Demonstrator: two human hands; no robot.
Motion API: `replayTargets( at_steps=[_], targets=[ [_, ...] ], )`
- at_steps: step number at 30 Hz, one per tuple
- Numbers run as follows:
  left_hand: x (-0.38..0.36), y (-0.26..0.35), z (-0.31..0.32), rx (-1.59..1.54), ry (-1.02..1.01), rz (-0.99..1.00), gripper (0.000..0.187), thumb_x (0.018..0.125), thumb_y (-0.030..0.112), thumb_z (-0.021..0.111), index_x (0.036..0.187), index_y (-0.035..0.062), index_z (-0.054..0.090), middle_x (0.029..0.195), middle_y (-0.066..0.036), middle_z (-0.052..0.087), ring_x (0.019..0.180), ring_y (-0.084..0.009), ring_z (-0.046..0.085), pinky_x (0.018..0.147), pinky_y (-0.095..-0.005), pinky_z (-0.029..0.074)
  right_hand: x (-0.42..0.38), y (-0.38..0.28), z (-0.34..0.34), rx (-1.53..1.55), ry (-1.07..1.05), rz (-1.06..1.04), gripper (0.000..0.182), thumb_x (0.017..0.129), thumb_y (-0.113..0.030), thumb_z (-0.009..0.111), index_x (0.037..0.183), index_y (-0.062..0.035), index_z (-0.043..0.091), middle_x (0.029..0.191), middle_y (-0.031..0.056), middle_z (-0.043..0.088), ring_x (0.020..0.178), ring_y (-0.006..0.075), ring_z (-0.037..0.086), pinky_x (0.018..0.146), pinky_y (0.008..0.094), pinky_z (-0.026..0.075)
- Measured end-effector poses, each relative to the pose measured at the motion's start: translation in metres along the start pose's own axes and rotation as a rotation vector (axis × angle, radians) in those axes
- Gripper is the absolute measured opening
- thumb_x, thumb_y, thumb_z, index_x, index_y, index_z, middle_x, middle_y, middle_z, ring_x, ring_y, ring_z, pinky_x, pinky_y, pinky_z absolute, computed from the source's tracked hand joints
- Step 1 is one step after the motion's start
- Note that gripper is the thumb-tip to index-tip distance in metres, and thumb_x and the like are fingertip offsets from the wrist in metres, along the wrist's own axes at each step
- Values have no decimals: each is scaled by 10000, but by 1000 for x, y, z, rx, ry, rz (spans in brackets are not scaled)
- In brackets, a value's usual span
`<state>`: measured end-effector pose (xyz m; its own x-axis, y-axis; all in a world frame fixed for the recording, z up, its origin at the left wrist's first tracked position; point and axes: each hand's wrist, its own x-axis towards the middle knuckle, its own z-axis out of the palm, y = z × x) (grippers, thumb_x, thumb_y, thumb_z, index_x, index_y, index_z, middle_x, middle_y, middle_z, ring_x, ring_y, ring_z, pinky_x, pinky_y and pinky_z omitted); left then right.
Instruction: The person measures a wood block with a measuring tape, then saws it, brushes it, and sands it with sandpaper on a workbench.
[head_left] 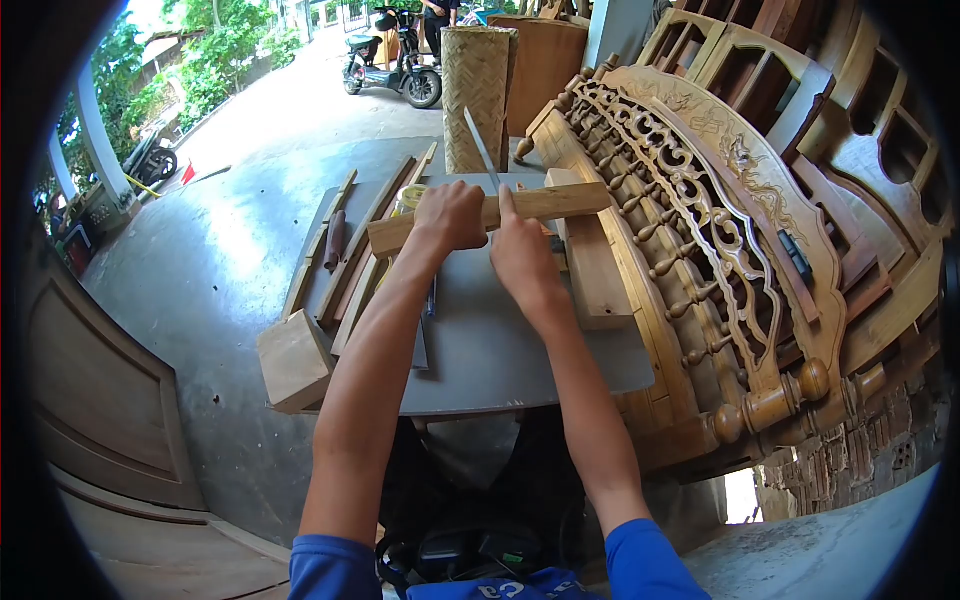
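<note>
My left hand (452, 216) is closed over a squared wooden bar (555, 203), pressing on it left of its middle. In my right hand (522, 255) is a handsaw, its thin pale blade (481, 145) pointing away from me across the bar; the fist hides its handle. The bar lies crosswise over the grey tabletop (490, 340), its right end above a thick wooden block (598, 270). Beneath its left part run several long wooden strips (365, 250). A yellow roll (408, 198) shows just behind my left hand.
A square wooden block (296, 362) sits at the table's front left corner. Carved wooden furniture panels (690, 190) lean along the right side. Beyond the table stand a rolled woven mat (475, 85) and a parked scooter (400, 62), with a person (438, 20) behind it.
</note>
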<state>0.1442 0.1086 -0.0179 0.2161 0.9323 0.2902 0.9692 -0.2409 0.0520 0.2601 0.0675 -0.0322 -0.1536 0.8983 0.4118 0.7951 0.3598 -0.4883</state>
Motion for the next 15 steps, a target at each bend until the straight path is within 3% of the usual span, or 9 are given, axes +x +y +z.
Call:
replayTargets(
  at_steps=[3,5,7,10,15],
  targets=[
    [4,-1,1,-45,-10,-44,369,560,275,665,829,25,633,846,-195,604,830,-319,598,767,-380,473,-3,0,5,-52,23,-19,563,776,-12,460,1306,30,272,682,277,571,665,394,591,613,441,489],
    [2,0,-5,-82,-42,-60,383,550,274,668,840,26,632,840,-189,604,827,-316,599,769,-375,475,-49,-7,-11,-43,-20,-1,583,793,-10,437,1337,-11,229,685,251,578,694,383,605,606,443,498],
    [5,-1,-4,-73,-78,-55,389,543,271,669,844,28,633,835,-182,605,827,-312,599,765,-372,478,-112,-18,-42,-154,-164,85,602,792,-12,448,1349,-43,224,675,240,576,680,380,604,596,447,495],
    [4,-3,-2,-61,-64,-46,383,538,258,665,842,27,635,834,-182,606,827,-307,601,755,-369,485,-131,-17,-58,-167,-271,160,613,791,-16,456,1355,-66,222,673,242,574,690,385,603,600,450,493],
    [4,3,-4,-7,-45,-67,328,583,222,638,863,51,637,901,-150,624,882,-267,606,777,-342,479,-3,1,-3,-78,-48,-17,522,817,-23,423,1314,7,266,762,252,594,726,369,608,613,431,502]
  ],
)
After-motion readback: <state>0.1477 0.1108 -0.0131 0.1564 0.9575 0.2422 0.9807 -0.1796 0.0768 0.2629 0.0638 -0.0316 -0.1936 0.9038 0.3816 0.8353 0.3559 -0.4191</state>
